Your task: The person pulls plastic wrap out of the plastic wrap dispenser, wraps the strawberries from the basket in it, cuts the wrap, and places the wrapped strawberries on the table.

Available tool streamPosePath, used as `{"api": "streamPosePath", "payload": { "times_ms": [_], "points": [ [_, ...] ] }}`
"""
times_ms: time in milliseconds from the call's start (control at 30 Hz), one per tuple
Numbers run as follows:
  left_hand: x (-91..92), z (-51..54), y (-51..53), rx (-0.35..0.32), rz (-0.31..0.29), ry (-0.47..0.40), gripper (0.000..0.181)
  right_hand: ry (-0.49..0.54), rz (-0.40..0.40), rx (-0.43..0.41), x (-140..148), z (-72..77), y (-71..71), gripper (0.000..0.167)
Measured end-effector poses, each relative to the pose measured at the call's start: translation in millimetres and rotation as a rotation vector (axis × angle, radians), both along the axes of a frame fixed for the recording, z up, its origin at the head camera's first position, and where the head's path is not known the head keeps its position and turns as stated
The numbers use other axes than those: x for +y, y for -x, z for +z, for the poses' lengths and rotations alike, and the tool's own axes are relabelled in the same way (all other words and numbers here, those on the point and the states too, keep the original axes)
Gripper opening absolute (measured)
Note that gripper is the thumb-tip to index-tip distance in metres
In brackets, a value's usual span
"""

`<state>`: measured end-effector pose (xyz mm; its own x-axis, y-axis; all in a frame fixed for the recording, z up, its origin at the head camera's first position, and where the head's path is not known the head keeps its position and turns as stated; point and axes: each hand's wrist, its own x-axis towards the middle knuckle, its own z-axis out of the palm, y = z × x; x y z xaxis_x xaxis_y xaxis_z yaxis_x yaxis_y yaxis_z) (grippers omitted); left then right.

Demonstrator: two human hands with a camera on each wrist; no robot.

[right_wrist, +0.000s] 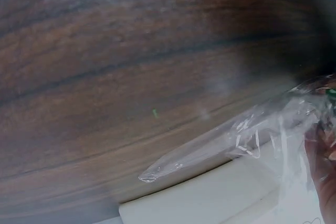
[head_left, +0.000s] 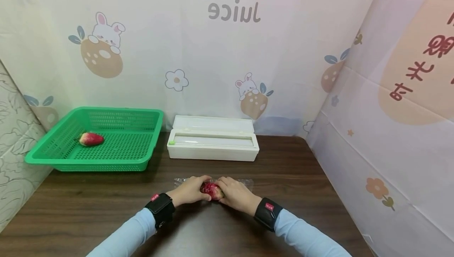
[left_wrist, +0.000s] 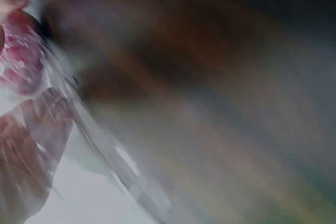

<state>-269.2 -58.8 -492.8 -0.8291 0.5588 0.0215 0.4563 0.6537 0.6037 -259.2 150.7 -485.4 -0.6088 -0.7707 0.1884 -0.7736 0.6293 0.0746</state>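
Observation:
In the head view, both hands meet over a red radish with a pale end, near the middle of the table. My left hand grips it from the left, fingers and thumb curled round it. From the other side my right hand holds it too. Clear cling film covers the radish and sticks out past both hands. Up close in the left wrist view, shiny film lies over the radish. A long folded strip of film stretches away from the fingers in the right wrist view.
Behind the hands stands a white cling film box with its lid raised. At the back left, a green plastic basket holds another radish. Printed cloth hangs behind and beside the brown wooden table.

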Motion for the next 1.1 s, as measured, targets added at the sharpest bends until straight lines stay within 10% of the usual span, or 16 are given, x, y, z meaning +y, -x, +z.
{"api": "streamPosePath", "payload": {
  "times_ms": [433, 1100],
  "points": [
    [-18.3, -7.1, 0.0, 0.059, -0.030, 0.204, 0.070, 0.015, -0.053, -0.241, -1.6, 12.0, 10.1, 0.048],
    [-28.6, 1.5, -0.2, 0.161, 0.044, 0.158, 0.053, 0.022, -0.189, -0.558, -9.4, 26.8, 29.6, 0.048]
  ]
}}
